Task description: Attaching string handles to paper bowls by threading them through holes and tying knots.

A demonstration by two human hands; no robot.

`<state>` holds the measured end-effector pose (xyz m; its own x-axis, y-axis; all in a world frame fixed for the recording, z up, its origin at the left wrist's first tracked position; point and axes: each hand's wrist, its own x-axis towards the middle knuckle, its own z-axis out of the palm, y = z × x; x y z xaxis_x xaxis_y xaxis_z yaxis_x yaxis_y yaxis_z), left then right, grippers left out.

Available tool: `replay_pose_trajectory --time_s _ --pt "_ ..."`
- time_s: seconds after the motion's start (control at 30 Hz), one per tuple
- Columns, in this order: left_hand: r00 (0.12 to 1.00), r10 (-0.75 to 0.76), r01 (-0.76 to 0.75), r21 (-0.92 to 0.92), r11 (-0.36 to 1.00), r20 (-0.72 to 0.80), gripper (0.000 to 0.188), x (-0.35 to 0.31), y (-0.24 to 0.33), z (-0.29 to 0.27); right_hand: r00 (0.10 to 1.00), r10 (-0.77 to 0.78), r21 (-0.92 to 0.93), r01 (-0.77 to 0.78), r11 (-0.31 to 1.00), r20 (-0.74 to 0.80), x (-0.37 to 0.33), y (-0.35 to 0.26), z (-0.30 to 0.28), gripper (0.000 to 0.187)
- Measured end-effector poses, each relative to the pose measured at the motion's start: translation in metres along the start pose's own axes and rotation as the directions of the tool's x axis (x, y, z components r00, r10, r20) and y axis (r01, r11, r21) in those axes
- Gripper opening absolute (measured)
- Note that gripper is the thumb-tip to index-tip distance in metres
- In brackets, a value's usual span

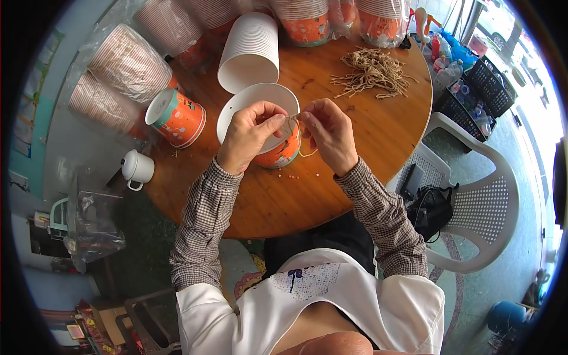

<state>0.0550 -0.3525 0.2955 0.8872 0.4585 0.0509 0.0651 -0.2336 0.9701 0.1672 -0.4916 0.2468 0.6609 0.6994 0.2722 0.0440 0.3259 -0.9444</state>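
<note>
A paper bucket (pixel 278 155) with a white inside and an orange printed outside stands upright near the middle of the round wooden table. Over its right rim, my left hand (pixel 253 131) and my right hand (pixel 329 134) pinch a length of beige string (pixel 290 125) between thumbs and fingertips. One loose end of the string hangs beside the bucket below my right hand. A small hole shows in the bucket's inner wall. Whether the string passes through the wall on the near side is hidden by my fingers.
Behind the bucket lies a stack of white buckets (pixel 251 50); wrapped bucket stacks (pixel 127 62) line the far and left edges. A tilted orange bucket (pixel 180 118) and a white mug (pixel 139 167) sit left. Loose string (pixel 376 72) is piled far right. A plastic chair (pixel 491 207) stands right.
</note>
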Motion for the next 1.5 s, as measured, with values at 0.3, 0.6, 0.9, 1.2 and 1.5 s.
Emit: replay_pose_trajectory --time_s 0.3,0.6,0.9,1.2,1.5 --pt "0.993 0.106 -0.101 0.077 0.992 -0.059 0.010 0.000 -0.008 0.004 0.995 0.086 0.199 -0.096 0.975 0.058 -0.007 0.002 0.001 0.011" --pt "0.974 0.182 -0.133 0.312 0.941 -0.133 0.012 0.003 -0.017 0.008 0.988 -0.104 -0.057 0.098 0.994 -0.114 -0.018 0.011 0.002 0.008" --pt "0.848 0.523 -0.505 0.423 0.752 0.083 0.020 0.004 -0.001 0.023 0.984 -0.174 -0.213 0.164 0.963 -0.030 -0.020 -0.003 -0.005 0.007" --pt "0.812 0.551 -0.539 0.610 0.580 0.194 0.011 0.006 0.002 0.026 0.996 -0.089 -0.326 0.093 0.941 0.027 -0.015 -0.013 -0.013 0.013" --pt "0.804 0.590 -0.500 0.623 0.602 0.076 0.010 -0.001 -0.007 0.013 0.998 -0.063 0.216 0.067 0.974 -0.026 -0.001 -0.044 -0.024 0.022"
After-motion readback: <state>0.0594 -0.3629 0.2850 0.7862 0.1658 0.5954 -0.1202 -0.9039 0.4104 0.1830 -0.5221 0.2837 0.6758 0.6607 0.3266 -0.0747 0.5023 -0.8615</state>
